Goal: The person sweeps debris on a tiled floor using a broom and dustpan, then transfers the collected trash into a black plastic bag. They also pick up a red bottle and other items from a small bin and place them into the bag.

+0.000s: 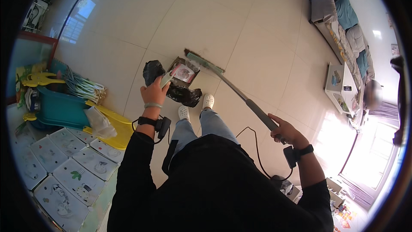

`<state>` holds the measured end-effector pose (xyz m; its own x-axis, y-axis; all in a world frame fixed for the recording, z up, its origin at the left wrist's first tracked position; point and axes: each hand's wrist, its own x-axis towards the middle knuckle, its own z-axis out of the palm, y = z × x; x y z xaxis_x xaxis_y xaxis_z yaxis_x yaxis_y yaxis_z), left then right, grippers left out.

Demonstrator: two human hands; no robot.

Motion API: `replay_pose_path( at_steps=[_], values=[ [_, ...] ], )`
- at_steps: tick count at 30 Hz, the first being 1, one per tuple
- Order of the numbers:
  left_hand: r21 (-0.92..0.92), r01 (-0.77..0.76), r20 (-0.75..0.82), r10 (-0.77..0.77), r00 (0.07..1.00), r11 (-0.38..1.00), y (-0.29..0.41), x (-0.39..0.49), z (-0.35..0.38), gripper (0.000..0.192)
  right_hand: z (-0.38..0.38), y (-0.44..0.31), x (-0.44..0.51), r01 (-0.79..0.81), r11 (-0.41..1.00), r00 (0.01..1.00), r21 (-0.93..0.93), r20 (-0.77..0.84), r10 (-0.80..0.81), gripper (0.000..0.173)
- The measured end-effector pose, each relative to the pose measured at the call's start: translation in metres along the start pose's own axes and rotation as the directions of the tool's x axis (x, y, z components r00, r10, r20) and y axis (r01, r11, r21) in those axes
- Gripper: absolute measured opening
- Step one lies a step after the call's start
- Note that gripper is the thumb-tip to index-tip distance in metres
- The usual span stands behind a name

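My left hand point(154, 93) is closed around a pale green handle point(166, 79), whose lower end reaches a dark-edged cardboard box or tray point(192, 82) on the floor. Inside the box lies a pink and white packet point(183, 72). Black plastic bags point(154, 72) bulge at its left and near sides. My right hand point(287, 131) grips the grey end of a broom's long handle point(239, 92). The broom head point(205, 61), green with dark bristles, rests on the tiles against the box's far right side, with a little dust or hair beyond it. Whether the pale handle belongs to a dustpan is unclear.
At left are a teal and yellow plastic slide point(61, 108), spring onions point(83, 85) and a white cube storage unit point(69, 170). A sofa point(341, 38) and a white side table point(342, 83) stand at right. My white clogs point(208, 101) are just before the bags. A black cable hangs near my right arm.
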<state>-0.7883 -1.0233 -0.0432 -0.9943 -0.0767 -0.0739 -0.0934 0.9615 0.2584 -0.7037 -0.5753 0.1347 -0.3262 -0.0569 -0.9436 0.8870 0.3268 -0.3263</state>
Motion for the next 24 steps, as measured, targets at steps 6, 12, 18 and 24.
replay_pose_path(
  at_steps=[6,12,18,24],
  values=[
    [-0.001,-0.035,0.023,0.035,0.999,0.999,-0.013,-0.022,-0.005,0.035,0.026,-0.005,0.071,0.080,0.997,0.992,0.023,-0.099,-0.077,0.081],
    [0.045,-0.002,0.041,0.000,0.999,0.999,-0.016,-0.022,0.000,0.036,0.073,-0.010,0.122,-0.046,0.953,0.998,-0.298,-0.050,0.032,0.086],
    [0.021,0.006,0.038,-0.006,0.999,1.000,-0.007,-0.026,-0.002,0.035,0.052,-0.006,0.068,-0.053,0.904,0.985,-0.424,0.128,0.117,0.083],
    [0.009,0.005,0.024,-0.005,1.000,1.000,-0.013,-0.031,-0.003,0.034,0.013,-0.017,0.010,-0.107,0.939,0.983,-0.326,0.107,0.150,0.079]
  ],
)
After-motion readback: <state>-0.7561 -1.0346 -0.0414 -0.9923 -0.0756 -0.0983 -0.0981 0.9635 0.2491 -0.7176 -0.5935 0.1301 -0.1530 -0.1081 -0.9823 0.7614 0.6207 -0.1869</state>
